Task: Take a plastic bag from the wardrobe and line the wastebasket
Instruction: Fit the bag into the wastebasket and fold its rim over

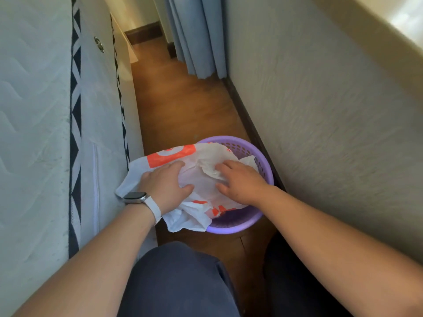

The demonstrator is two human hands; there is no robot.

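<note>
The left hand (164, 183) and right hand (239, 183), grips flat and open, are pressing the leftward-overhanging white-and-orange plastic bag (200, 179) into the round purple plastic wastebasket (263, 156).

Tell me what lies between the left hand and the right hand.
Head view: the crumpled white-and-orange plastic bag fills the gap between the left hand and right hand, draped over the purple wastebasket.
</note>
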